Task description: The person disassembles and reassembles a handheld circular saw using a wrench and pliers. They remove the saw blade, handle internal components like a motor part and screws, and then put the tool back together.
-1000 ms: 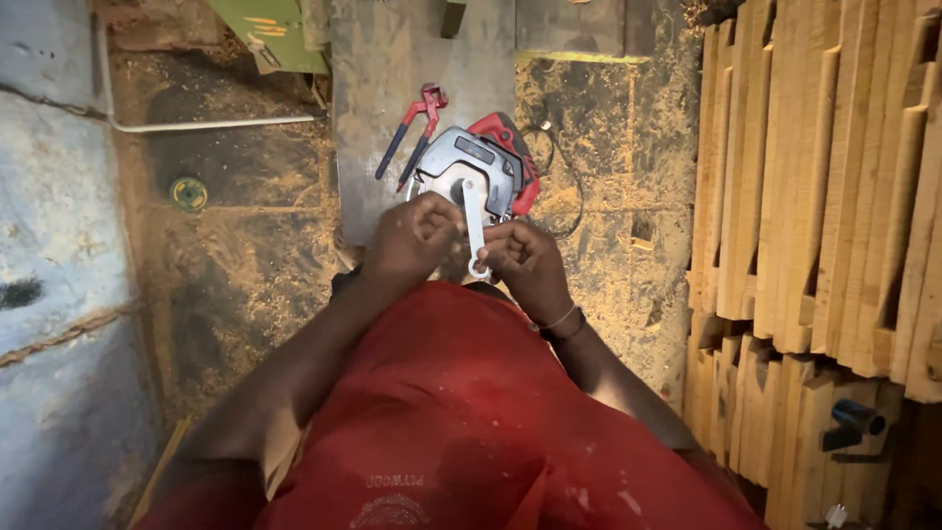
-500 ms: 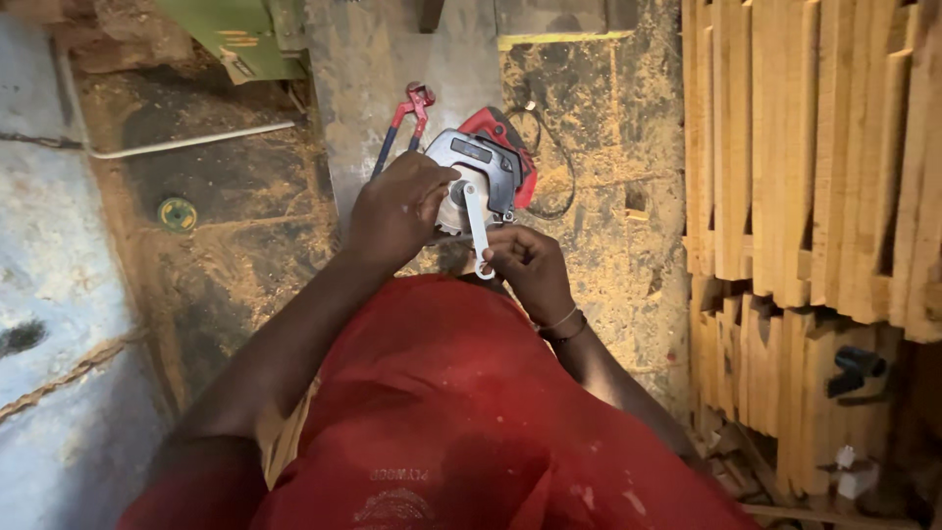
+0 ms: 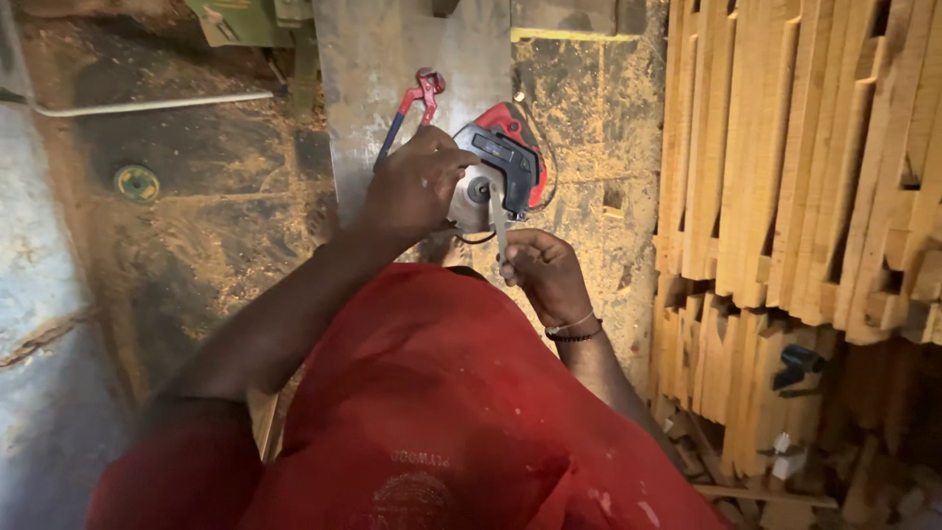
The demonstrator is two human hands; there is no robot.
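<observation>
- As seen from the head camera, one circular saw [image 3: 496, 172], red, black and grey, lies on one grey metal plate [image 3: 378, 79]; this saw is the landmark.
- One pair of pincers [image 3: 407, 113] with red and blue handles lies on the plate just left of the saw.
- One stack of cut wooden boards [image 3: 795, 167] stands right of the saw, well apart.
- One left hand [image 3: 417, 186] lies on the saw's left side, fingers curled over its housing and touching it.
- One right hand [image 3: 540, 275], just below the saw, is clamped on one slim metal wrench [image 3: 500, 231] that reaches up to the saw's hub.
</observation>
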